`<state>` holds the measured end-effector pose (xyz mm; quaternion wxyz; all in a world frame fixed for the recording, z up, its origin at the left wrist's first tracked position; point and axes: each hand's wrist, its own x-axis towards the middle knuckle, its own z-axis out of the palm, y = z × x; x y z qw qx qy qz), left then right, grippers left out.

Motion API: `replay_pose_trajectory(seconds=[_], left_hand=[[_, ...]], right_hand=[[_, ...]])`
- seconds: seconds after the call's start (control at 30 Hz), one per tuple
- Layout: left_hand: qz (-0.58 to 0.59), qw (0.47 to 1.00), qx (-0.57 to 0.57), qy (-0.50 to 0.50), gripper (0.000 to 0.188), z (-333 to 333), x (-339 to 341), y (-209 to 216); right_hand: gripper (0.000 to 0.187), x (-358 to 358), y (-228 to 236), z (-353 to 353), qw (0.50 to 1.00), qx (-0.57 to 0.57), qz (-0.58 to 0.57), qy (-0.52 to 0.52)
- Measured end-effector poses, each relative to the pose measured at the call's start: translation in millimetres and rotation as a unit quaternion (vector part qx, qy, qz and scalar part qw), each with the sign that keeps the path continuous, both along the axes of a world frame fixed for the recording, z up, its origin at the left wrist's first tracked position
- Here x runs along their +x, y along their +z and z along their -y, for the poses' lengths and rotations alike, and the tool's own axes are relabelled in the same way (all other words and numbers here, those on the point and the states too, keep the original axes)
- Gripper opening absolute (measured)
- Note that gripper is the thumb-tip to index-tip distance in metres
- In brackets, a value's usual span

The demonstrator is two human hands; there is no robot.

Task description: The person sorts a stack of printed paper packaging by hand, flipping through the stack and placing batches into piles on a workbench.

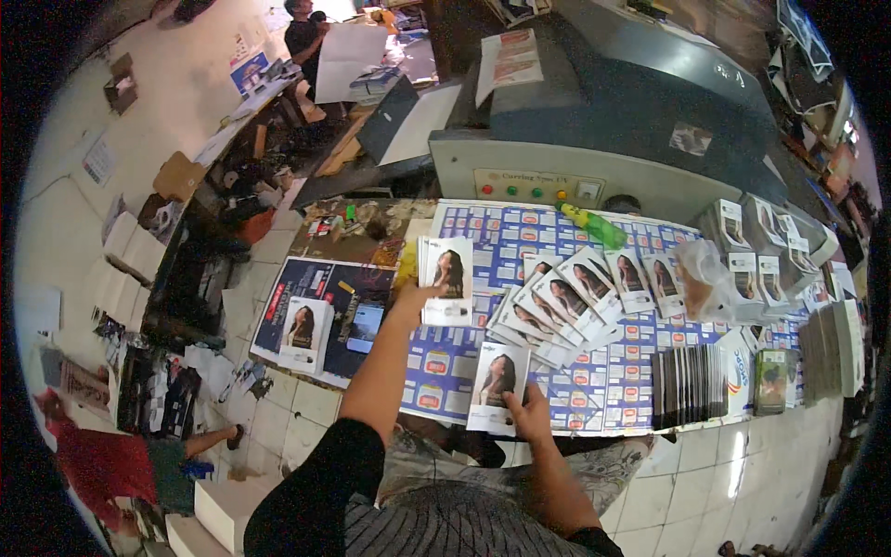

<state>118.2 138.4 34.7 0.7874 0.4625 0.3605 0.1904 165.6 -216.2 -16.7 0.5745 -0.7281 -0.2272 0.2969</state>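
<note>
My left hand (415, 302) is closed on the left edge of a small stack of white printed leaflets (455, 311), each showing a person with long dark hair. Nearer to me, my right hand (529, 415) grips another such leaflet (490, 371) by its lower right side, thumb on top. Whether that one is single or several together, I cannot tell. Beyond my right hand, several loose leaflets (557, 306) lie fanned out and overlapping on the blue printed sheet (441, 367) that covers the table. A neat pile of the same leaflets (304, 334) sits at the left.
A phone (368, 327) lies left of my forearm. A green bottle (594, 226) rests on its side before a grey machine (524, 162) with coloured buttons. Rightward are a plastic bag (710, 278), bundled leaflets (742, 269) and a row of dark-edged stacks (691, 385). Other people (102, 450) are nearby.
</note>
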Motion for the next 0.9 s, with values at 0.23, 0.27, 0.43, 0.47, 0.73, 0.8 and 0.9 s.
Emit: replay_pose_trajectory(seconds=[0.23,0.27,0.43,0.47,0.73,0.8,0.9], left_hand=[[0.047,0.997,0.046,0.037,0.065,92,-105,61],[0.038,0.996,0.075,0.037,0.064,107,-107,79],[0.029,0.98,0.184,0.075,0.065,128,-143,70],[0.036,0.983,0.171,0.058,0.066,134,-146,65],[-0.003,0.961,0.274,-0.036,0.085,132,-169,1],[0.047,0.976,0.208,-0.041,0.095,137,-176,-20],[0.041,0.988,0.143,-0.05,0.095,143,-172,-13]], right_hand=[[0.045,29,29,-16,0.986,-0.106,0.083,0.1],[0.048,34,28,-13,0.981,-0.135,0.117,0.074],[0.091,-4,127,-37,0.985,0.065,0.129,0.097],[0.095,-11,130,-50,0.978,0.087,0.13,0.139],[0.097,-41,77,-112,0.964,0.113,0.059,0.235],[0.095,-51,64,-113,0.962,0.121,0.038,0.243],[0.096,-45,46,-110,0.965,0.114,0.017,0.235]])
